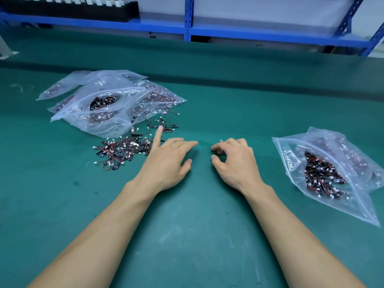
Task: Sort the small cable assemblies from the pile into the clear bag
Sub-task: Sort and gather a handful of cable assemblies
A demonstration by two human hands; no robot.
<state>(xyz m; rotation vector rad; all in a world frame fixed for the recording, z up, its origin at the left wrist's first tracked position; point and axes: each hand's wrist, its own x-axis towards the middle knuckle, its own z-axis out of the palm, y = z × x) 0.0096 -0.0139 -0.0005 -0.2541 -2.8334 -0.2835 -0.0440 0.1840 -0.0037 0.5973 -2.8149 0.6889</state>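
Both bare forearms reach up from the bottom of the frame onto a green table (pixel 197 235), and the hands sit side by side near the middle, close together but apart.

The left hand (pixel 168 161) is open – its fingers are stretched out and spread. Its forefinger (pixel 158 135) points up and away, reaching in among the loose cable pieces. It grips nothing.

The right hand (pixel 234 163) has its fingers curled under, with the thumb tip drawn in near the fingertips. Whether it pinches anything there cannot be told; the space beneath the fingers is dark and small.

The pile of cable pieces (pixel 122 151) lies left of centre, just beside the left hand – short red and black wires with little white plugs, tangled together. A few strays are scattered above it, toward the upper middle.

The clear bag (pixel 357 204) lies at the right edge of the frame, well apart from the pile, near the right hand but not touching it. A dark clump of cable pieces (pixel 320 175) shows inside it.

A heap of bags (pixel 99 123) lies in the upper left, touching the top of the pile, with more wires showing inside them.

Along the top runs a blue shelf (pixel 270 35), and a black tray (pixel 72 11) stands on it in the upper left corner.
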